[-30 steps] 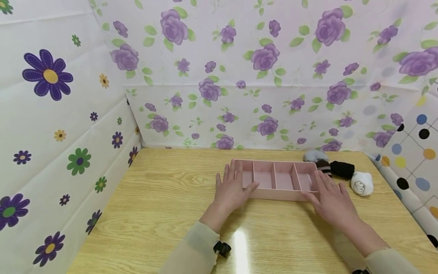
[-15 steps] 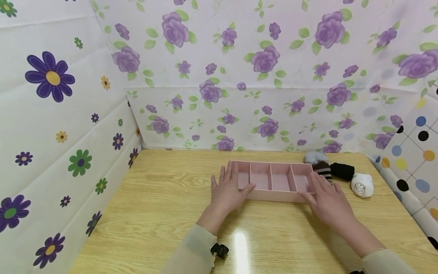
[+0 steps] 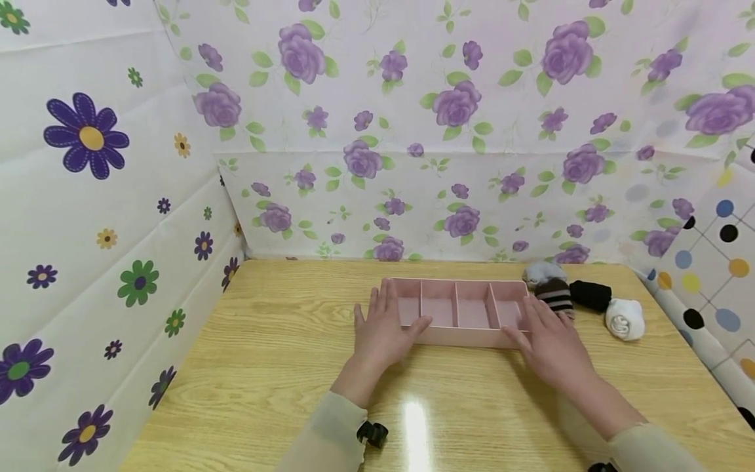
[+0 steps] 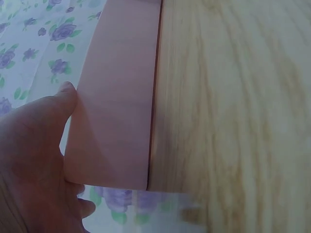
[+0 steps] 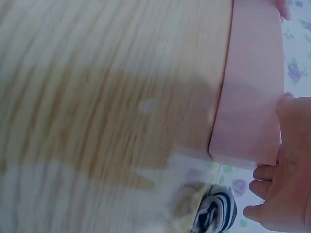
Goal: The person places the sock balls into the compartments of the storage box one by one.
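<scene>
A long pink divided organizer box [image 3: 460, 337] lies on the wooden table, its several compartments bare inside. My left hand [image 3: 380, 331] holds its left end, thumb at the front wall and fingers along the side. At the opposite end my right hand [image 3: 554, 347] grips in the same way. The left wrist view shows the thumb tip on the upper edge of the box's front wall [image 4: 114, 97]. In the right wrist view, fingers reach round the end of the box [image 5: 252, 87], their tips partly hidden. A striped rolled sock [image 3: 554, 296] sits just beyond the right hand.
Behind the right hand are a grey rolled sock [image 3: 542, 273], a black one [image 3: 591, 295] and a white one [image 3: 625, 319]. The wooden table [image 3: 283, 341] meets a flowered cloth [image 3: 330, 210] at its back edge. More patterned cloth hangs at both sides.
Both hands have slid the pink box to the left across the table. More of the striped sock shows beside its right end now. The socks have stayed where they were.
</scene>
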Demonstrator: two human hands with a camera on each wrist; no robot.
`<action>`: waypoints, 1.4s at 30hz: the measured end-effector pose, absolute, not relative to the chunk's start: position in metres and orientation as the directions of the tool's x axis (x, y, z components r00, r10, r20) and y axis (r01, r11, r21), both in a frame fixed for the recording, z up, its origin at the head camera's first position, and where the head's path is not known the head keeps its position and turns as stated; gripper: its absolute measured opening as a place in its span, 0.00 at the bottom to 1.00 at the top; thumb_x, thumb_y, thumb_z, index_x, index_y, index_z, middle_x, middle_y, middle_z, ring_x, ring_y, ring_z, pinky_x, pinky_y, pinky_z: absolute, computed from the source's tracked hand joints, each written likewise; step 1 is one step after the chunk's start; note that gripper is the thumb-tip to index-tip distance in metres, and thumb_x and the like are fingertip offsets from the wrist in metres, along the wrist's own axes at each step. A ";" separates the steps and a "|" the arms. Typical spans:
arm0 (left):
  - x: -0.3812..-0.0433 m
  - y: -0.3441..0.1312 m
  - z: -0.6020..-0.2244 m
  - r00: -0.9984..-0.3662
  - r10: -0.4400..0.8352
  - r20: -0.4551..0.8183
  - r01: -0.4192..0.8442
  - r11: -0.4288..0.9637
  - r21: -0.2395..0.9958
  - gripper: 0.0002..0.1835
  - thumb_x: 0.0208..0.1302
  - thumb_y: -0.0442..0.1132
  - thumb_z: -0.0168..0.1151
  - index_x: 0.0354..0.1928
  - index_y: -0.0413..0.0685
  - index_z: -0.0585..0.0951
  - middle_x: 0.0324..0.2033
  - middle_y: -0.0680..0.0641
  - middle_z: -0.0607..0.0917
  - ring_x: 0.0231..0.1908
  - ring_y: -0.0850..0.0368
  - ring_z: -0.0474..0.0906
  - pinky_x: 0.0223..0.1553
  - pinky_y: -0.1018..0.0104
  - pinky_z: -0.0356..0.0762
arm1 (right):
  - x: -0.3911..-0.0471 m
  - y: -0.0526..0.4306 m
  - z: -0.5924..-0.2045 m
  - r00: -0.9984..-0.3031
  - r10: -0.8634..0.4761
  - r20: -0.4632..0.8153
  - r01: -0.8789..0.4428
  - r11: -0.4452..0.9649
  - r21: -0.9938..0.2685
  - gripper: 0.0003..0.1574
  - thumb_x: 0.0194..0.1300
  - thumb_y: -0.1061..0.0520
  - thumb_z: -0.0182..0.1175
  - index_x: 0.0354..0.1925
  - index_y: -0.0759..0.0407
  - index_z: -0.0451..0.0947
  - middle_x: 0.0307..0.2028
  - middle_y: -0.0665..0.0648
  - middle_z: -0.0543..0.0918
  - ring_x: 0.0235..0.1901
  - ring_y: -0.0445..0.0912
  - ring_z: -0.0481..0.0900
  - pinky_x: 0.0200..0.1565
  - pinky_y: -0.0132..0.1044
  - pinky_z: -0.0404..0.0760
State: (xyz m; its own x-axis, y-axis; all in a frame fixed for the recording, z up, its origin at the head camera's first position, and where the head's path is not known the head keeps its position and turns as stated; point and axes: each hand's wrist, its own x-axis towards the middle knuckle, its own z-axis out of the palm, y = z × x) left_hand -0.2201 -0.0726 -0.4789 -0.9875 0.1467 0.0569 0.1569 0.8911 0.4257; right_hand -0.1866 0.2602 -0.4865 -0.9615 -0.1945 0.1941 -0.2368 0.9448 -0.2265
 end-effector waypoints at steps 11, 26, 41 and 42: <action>-0.223 -0.086 -0.482 -0.993 0.100 0.055 0.114 0.881 0.459 0.63 0.74 0.80 0.53 0.91 0.45 0.43 0.89 0.44 0.46 0.87 0.44 0.41 0.81 0.27 0.36 | -0.186 0.244 -0.486 -0.958 -0.199 0.208 -0.244 0.945 -0.218 0.54 0.87 0.33 0.52 0.83 0.75 0.57 0.81 0.78 0.62 0.80 0.72 0.60 0.77 0.75 0.55; -0.227 -0.119 -0.486 -0.986 0.122 0.111 0.165 0.763 0.626 0.63 0.72 0.71 0.68 0.90 0.40 0.48 0.86 0.36 0.57 0.85 0.35 0.50 0.80 0.24 0.39 | -0.185 0.224 -0.486 -0.945 -0.240 0.223 -0.299 0.912 -0.281 0.51 0.87 0.37 0.55 0.83 0.75 0.57 0.80 0.77 0.63 0.79 0.72 0.63 0.77 0.74 0.55; -0.229 -0.132 -0.491 -0.987 0.140 0.072 0.147 0.651 0.745 0.66 0.71 0.66 0.73 0.91 0.44 0.41 0.87 0.36 0.53 0.78 0.32 0.66 0.76 0.36 0.68 | -0.183 0.217 -0.481 -0.935 -0.273 0.228 -0.333 0.898 -0.287 0.51 0.86 0.39 0.59 0.83 0.75 0.57 0.79 0.79 0.63 0.75 0.77 0.67 0.75 0.72 0.64; -0.229 -0.133 -0.491 -0.988 0.139 0.070 0.145 0.648 0.748 0.66 0.71 0.66 0.73 0.91 0.44 0.41 0.87 0.36 0.53 0.77 0.31 0.67 0.75 0.36 0.69 | -0.183 0.217 -0.481 -0.935 -0.272 0.226 -0.331 0.897 -0.294 0.51 0.86 0.39 0.59 0.84 0.74 0.57 0.79 0.79 0.63 0.74 0.77 0.67 0.74 0.72 0.65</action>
State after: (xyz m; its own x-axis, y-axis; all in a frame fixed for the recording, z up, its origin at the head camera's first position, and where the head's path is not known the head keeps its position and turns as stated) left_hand -0.2288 -0.1327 -0.4911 -0.9877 0.1395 0.0703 0.1447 0.6480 0.7478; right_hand -0.1828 0.2168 -0.4809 -0.9354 -0.2716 0.2265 -0.3314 0.8966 -0.2937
